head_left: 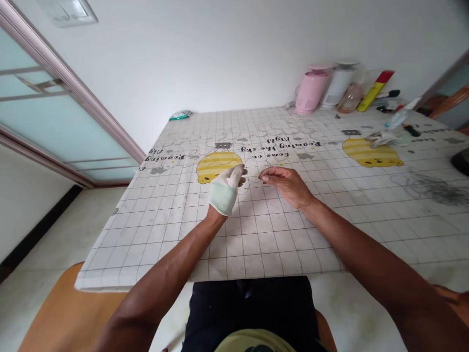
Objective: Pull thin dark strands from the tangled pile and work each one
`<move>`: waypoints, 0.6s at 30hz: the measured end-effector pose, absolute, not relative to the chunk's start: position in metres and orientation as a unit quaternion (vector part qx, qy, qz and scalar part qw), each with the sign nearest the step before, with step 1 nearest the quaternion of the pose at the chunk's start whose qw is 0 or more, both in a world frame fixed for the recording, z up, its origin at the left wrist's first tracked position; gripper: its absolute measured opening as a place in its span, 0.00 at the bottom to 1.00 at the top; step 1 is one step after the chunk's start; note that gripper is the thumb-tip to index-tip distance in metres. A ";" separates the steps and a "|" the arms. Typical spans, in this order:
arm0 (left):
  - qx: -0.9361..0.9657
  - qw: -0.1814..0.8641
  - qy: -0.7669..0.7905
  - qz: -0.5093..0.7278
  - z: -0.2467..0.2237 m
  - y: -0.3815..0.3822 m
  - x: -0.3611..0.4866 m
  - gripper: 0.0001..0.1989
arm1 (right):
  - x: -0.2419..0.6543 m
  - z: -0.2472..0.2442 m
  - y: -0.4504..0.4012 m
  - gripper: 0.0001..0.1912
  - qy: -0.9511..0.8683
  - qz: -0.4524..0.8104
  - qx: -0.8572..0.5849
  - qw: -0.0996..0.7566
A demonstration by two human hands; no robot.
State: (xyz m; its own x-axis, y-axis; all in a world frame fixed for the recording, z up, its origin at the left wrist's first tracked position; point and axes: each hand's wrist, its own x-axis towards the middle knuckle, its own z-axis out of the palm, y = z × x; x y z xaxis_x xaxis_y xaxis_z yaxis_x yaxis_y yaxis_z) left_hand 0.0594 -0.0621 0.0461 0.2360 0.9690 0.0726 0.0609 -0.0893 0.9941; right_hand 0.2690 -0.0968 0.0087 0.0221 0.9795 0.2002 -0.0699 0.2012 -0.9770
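My left hand (229, 188) wears a white work glove with dark fingertips and a pale green cuff. Its fingers are pressed together above the cloth-covered table (249, 234). Bare and just to the right, my right hand (287, 185) has its thumb and forefinger pinched. A narrow gap separates the hands, with faint thin curved lines around it. Whatever the fingers hold is too fine to make out. Faint wavy thin strands (293, 131) lie beyond the hands. Off to the right is a loose tangle of thin dark strands (436, 189).
Along the wall stand a pink cylinder (311, 93), a white cylinder (339, 85), a clear bottle (351, 98) and a yellow can with a red cap (375, 91). A glove (384, 138) and a spray bottle (401, 115) lie at right. A green packet (180, 115) sits at the back left corner.
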 end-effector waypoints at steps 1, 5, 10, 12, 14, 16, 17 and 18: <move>0.585 0.523 0.436 0.440 0.043 -0.060 0.060 0.20 | 0.269 0.009 -0.097 0.07 -0.530 0.467 -0.424 0.566; 0.528 0.563 0.434 0.465 0.035 -0.047 0.055 0.23 | 0.274 0.010 -0.099 0.04 -0.547 0.492 -0.384 0.558; 0.529 0.701 0.361 0.313 0.030 -0.045 0.055 0.25 | 0.276 0.009 -0.099 0.03 -0.554 0.519 -0.358 0.543; 0.535 0.733 0.326 0.265 0.030 -0.052 0.059 0.22 | 0.275 0.009 -0.099 0.03 -0.558 0.522 -0.361 0.535; 0.537 0.743 0.315 0.247 0.032 -0.058 0.062 0.17 | 0.273 0.008 -0.100 0.03 -0.560 0.527 -0.363 0.526; 0.529 0.746 0.330 0.235 0.032 -0.061 0.065 0.12 | 0.272 0.008 -0.100 0.04 -0.562 0.533 -0.367 0.515; 0.523 0.746 0.342 0.230 0.032 -0.061 0.066 0.10 | 0.272 0.008 -0.101 0.04 -0.563 0.535 -0.370 0.510; 0.522 0.743 0.353 0.225 0.030 -0.061 0.067 0.08 | 0.271 0.007 -0.101 0.05 -0.562 0.536 -0.375 0.505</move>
State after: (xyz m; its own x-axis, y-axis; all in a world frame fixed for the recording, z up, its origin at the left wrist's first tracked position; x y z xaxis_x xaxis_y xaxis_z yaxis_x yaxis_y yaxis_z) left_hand 0.0668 -0.0610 0.0305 0.6496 0.7026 -0.2906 0.0343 0.3548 0.9343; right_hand 0.2710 -0.1009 0.0074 -0.2075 0.9641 0.1658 -0.1193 0.1433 -0.9825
